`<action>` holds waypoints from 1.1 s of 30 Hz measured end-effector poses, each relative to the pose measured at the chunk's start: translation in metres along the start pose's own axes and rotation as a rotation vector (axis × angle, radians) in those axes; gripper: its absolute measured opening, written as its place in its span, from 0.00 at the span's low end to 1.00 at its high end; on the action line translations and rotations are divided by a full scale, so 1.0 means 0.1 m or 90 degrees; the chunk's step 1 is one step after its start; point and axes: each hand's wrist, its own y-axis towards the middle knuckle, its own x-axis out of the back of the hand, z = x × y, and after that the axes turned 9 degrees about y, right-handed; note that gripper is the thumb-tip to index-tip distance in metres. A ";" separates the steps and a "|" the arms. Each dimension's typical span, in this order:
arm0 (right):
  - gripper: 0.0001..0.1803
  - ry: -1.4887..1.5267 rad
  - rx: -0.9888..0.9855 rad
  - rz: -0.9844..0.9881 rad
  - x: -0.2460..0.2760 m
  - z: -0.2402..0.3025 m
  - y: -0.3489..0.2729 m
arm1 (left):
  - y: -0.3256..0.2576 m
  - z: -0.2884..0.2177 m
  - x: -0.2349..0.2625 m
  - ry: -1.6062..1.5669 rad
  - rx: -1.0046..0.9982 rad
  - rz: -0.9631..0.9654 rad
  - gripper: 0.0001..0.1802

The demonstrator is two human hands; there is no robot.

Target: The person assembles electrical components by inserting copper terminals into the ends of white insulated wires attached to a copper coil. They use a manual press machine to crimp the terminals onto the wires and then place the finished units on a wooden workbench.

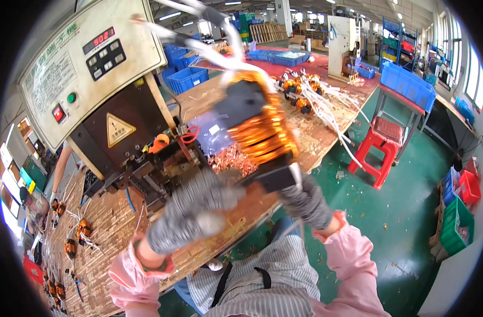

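A large copper-wound coil point(265, 132) with black end pieces is held up before me, blurred by motion. Thick white-sleeved leads point(215, 55) run from its top toward the upper left. My right hand point(307, 201), in a grey knitted glove, grips the coil's lower black end; its fingertips are hidden behind it. Close by the left of that black end is my left hand point(196, 206), gloved alike. Its fingers are smeared, and whether they touch the coil is unclear. Beyond my left hand stands a bench machine point(130, 111) with a dark lower mechanism and red-handled scissors point(190, 134).
Copper scraps point(233, 162) lie beside the machine on the worn wooden bench point(241, 208). Several smaller coils point(305, 90) with white leads sit at the far right, others at left. A red stool point(376, 153) stands right, near a blue bin point(408, 87). Another person point(35, 206) works at far left.
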 end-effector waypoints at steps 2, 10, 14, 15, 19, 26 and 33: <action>0.15 -0.033 -0.026 -0.075 0.31 0.01 0.14 | -0.24 0.32 -0.03 0.171 0.037 0.058 0.31; 0.11 -0.069 -0.058 -0.190 1.29 -0.81 1.30 | -1.37 1.63 -0.06 0.152 0.316 -0.231 0.19; 0.14 -0.308 0.038 -0.260 1.72 -1.28 2.69 | -1.66 1.67 -0.20 0.224 0.400 -0.467 0.12; 0.13 -0.389 0.048 -0.275 1.78 -1.33 3.04 | -1.73 1.68 -0.24 0.226 0.402 -0.512 0.12; 0.12 -0.661 -0.010 -0.178 2.04 -1.66 3.82 | -1.87 1.71 -0.39 0.321 0.426 -0.551 0.12; 0.12 -0.795 -0.208 0.027 3.05 -1.96 3.93 | -1.90 1.64 -0.23 0.329 0.352 -0.517 0.14; 0.17 -0.940 -0.131 0.055 3.23 -1.54 3.26 | -3.11 1.33 1.24 0.550 0.444 -0.792 0.22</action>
